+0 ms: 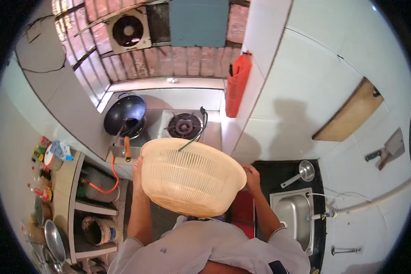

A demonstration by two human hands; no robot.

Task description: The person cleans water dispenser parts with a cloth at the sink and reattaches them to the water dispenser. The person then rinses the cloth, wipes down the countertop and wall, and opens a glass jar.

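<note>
A large cream plastic colander (192, 176) with slotted sides is held up in front of my chest, tilted so that its outer side and base show. My left hand (138, 168) is closed on its left rim, and my right hand (251, 177) grips the right rim. Most of the fingers of both hands are hidden behind the rim. A dark green cord (190, 144) shows at the colander's far edge, in front of the gas burner (184, 126). What the colander contains, if anything, cannot be seen.
Ahead on the stove stands a black wok (125, 114). At right are a steel sink (293, 211) and a ladle (306, 171) on the dark counter. A cutting board (349, 112) and cleaver (394, 142) hang on the wall. Shelves (73, 192) with bowls and bottles line the left.
</note>
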